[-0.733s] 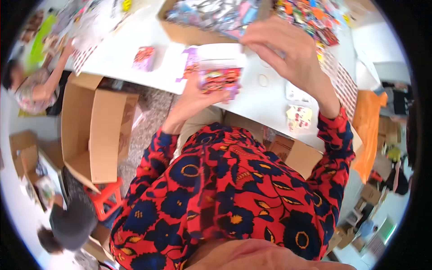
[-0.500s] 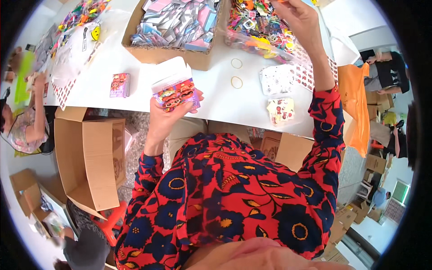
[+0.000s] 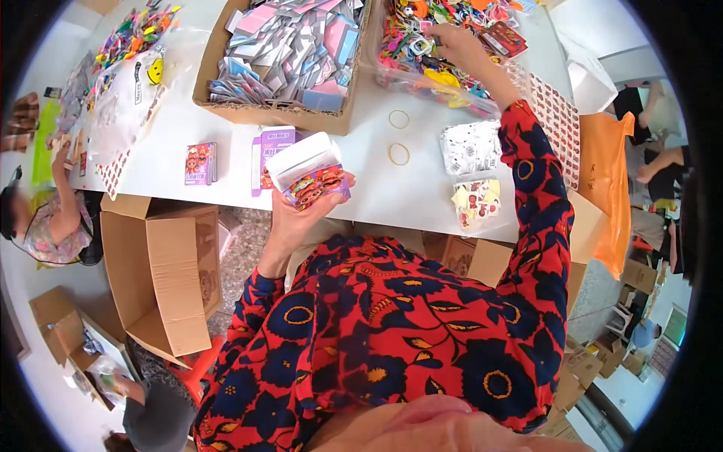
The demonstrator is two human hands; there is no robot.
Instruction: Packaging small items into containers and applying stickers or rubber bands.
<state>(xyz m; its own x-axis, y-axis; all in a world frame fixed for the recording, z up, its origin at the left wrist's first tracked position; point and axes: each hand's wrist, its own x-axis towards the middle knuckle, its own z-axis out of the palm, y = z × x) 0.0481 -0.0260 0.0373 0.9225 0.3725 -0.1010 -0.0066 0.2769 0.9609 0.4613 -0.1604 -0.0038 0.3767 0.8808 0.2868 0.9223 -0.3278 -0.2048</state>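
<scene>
My left hand (image 3: pixel 301 218) is closed around a small printed carton (image 3: pixel 318 187), its white-lined top standing open. Just behind it on the table is a purple printed carton panel (image 3: pixel 276 143); I cannot tell if it is joined to the held one. My right hand (image 3: pixel 461 50) reaches into a clear plastic bin (image 3: pixel 369 64) of small colourful plastic trinkets (image 3: pixel 407 47). Its fingers are bent together among them, and what they grip is too small to make out. A dark red printed card packet (image 3: pixel 503 39) lies on the trinkets beside that hand.
A cardboard box (image 3: pixel 279 117) full of small flat packets stands left of the bin. Two rubber bands (image 3: pixel 398 154), sticker packs (image 3: pixel 476 203), white packets (image 3: pixel 471 147) and a small card stack (image 3: pixel 201 164) lie on the table (image 3: pixel 376 196). An orange bag (image 3: pixel 606 188) hangs at right. Co-workers are nearby.
My right hand has come down and toward the left into the trinkets. The red packet and the purple panel now show. My left hand still holds the carton, slightly farther right and lower in view.
</scene>
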